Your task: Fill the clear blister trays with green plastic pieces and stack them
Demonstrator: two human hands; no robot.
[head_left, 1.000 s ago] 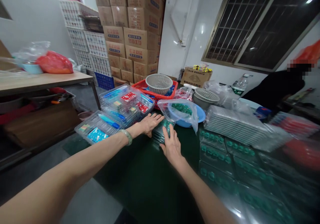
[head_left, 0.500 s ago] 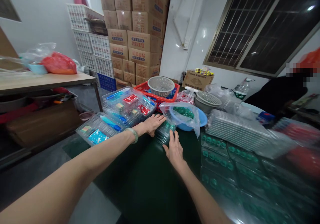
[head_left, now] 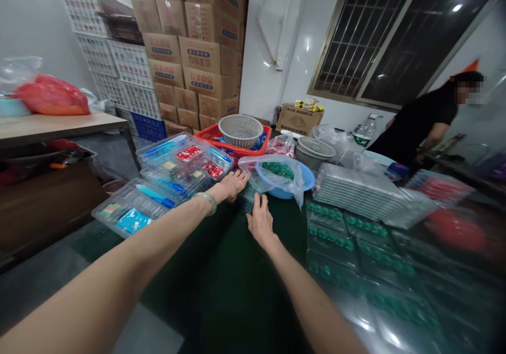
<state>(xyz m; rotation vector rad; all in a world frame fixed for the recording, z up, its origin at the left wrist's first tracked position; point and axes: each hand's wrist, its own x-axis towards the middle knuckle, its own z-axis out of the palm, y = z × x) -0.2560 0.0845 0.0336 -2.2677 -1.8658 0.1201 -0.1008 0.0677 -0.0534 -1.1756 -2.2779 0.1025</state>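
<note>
My left hand (head_left: 234, 184), with a pale green bangle on its wrist, reaches to the left side of a small stack of clear plastic trays (head_left: 247, 198). Its fingers are stretched out along the trays. At the near right side of the stack is my right hand (head_left: 261, 220), its fingers extended and the thumb apart. The trays are partly hidden between the hands. Just behind them stands a blue basin (head_left: 308, 179) under a clear plastic bag (head_left: 290, 190), with green pieces (head_left: 279, 170) inside.
Filled clear boxes (head_left: 158, 206) are stacked left, a red basket (head_left: 205, 133) with a grey colander (head_left: 240, 128) behind. Stacked clear trays (head_left: 348, 193) and trays with green pieces (head_left: 332, 238) cover the right. A person in black (head_left: 419, 117) bends at the far right.
The view has turned rightward, so things sit further left. Both hands stay at the tray stack, and less of its green contents shows. The person at the right has come further into view.
</note>
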